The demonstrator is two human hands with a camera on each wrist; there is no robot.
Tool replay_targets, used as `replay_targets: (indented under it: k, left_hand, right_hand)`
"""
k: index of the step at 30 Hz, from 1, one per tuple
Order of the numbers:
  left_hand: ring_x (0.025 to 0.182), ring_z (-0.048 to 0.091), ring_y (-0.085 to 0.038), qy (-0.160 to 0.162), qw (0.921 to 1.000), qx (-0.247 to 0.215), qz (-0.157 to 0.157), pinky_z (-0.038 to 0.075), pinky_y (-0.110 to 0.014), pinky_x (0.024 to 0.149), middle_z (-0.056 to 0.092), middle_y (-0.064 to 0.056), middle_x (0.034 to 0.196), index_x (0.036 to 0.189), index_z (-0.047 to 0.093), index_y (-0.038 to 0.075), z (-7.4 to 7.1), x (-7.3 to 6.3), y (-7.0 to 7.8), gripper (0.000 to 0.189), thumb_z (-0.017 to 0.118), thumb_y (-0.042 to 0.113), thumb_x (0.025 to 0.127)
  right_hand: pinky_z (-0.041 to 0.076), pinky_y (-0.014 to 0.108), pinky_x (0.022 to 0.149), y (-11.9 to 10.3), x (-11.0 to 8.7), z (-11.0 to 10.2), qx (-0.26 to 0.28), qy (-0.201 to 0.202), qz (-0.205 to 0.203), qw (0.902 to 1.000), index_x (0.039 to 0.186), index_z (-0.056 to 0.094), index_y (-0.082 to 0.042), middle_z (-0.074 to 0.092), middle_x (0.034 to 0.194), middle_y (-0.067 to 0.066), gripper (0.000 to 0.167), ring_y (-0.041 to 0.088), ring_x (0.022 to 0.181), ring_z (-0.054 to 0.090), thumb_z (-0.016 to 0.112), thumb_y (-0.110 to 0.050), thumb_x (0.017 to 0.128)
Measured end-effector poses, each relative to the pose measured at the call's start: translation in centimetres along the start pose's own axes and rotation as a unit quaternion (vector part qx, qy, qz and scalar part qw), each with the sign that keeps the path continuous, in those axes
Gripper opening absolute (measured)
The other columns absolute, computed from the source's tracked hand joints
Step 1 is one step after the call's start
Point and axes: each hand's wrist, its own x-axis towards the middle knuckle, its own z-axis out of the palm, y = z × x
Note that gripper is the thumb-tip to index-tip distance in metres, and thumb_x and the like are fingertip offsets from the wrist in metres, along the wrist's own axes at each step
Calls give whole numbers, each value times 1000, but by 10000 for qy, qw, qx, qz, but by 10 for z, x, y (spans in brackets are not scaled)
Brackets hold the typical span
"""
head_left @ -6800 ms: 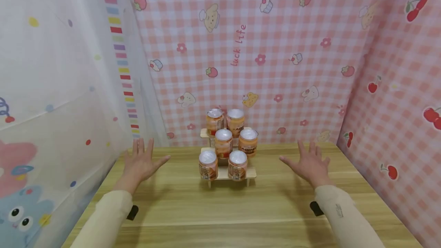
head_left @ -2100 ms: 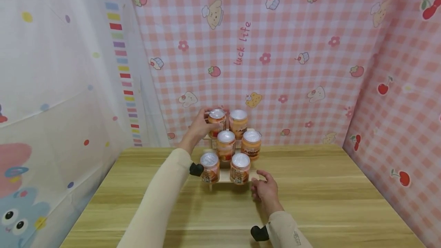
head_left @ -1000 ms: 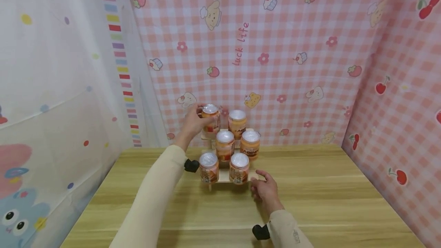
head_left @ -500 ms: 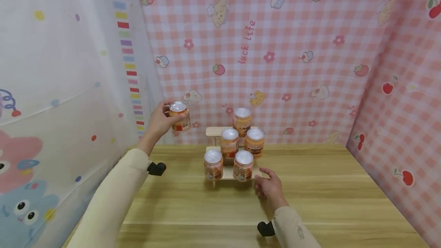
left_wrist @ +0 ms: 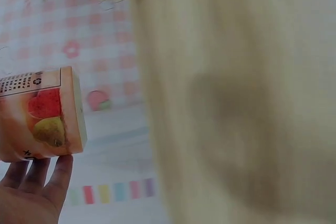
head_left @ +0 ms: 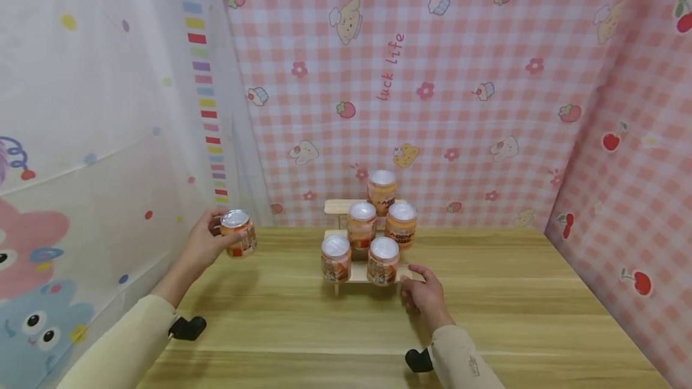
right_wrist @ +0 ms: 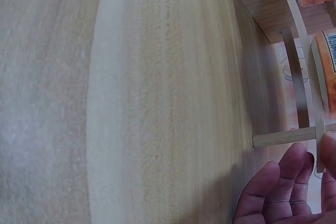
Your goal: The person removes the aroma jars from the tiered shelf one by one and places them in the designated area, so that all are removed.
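A squat orange can (head_left: 245,242) with a shiny silvery lid (head_left: 235,218) is in the left hand (head_left: 207,240), whose fingers and thumb grasp its side. It is held nearly upright in the air over the left part of the bench (head_left: 303,329), well apart from the stepped wooden stand (head_left: 339,206). The left wrist view shows red and yellow fruit on its label, plus a panel of small dark print.

Five similar cans with lids on, contents hidden, occupy the stand: a top can (head_left: 382,194) on the upper tier, a middle-left can (head_left: 361,228) and a middle-right can (head_left: 401,229) below, a front-left can (head_left: 336,262) and a front-right can (head_left: 383,264) on the lowest. The right hand (head_left: 426,293) pinches the lowest tier's right end.

Half a second ago the held can was higher and nearer the stand; a second ago it was at the upper tier's left end. The other five keep their places, and the right hand has stayed put
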Motion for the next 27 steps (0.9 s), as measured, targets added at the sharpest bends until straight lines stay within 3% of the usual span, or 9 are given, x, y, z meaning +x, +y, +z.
replay_targets:
  k: [7,10,15,27]
  left_hand:
    - [129,45,-40,-126,9999,-1,-113,45,-46,97,46,-25,142,144,34,-1,10,-30,-25,76,77,27,89]
    - [127,48,-39,-188,9998,-48,-24,48,-38,94,49,-24,140,142,37,-1,18,-37,-30,74,79,25,88]
    - [125,50,-37,-369,9983,-461,-26,49,-28,89,52,-22,137,138,41,-1,36,-49,-29,68,80,16,85]
    - [118,55,-30,-1025,9855,-1348,61,50,-35,93,59,-17,128,132,47,-1,95,-66,-18,65,84,5,79]
  right_hand:
    - [45,27,48,-1,-1,0,-43,-78,-35,10000,135,52,-5,61,73,0,44,10,59,57,66,-12,94]
    - [46,28,49,0,-2,-1,-39,-101,-14,9999,135,52,-6,61,73,0,44,10,60,57,66,-12,94]
    - [45,27,49,1,-1,0,-65,-108,28,9999,135,52,-6,60,73,0,43,10,59,56,66,-12,95]
    - [44,28,48,-1,1,-1,1,-111,114,9999,134,51,-7,61,71,1,43,11,59,56,66,-12,94]
